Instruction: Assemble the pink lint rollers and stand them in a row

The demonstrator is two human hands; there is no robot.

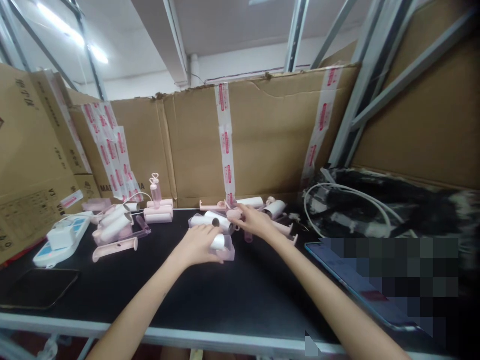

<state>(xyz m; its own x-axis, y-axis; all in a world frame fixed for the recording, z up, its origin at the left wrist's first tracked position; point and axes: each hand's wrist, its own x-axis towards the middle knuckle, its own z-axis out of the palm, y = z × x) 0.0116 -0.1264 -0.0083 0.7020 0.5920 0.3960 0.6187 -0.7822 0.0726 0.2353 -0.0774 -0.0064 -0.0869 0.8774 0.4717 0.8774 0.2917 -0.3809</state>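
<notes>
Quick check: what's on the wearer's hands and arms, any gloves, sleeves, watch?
Both bare: the left hand and right hand wear no gloves, and no rings can be seen at this size. Both forearms are uncovered as far as the frame shows, with no sleeve, watch or wristband in view.

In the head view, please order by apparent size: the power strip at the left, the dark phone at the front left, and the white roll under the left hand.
1. Dark phone; nearer the camera, so unsure.
2. Power strip, nearly alike.
3. White roll under the left hand, clearly smallest.
</notes>
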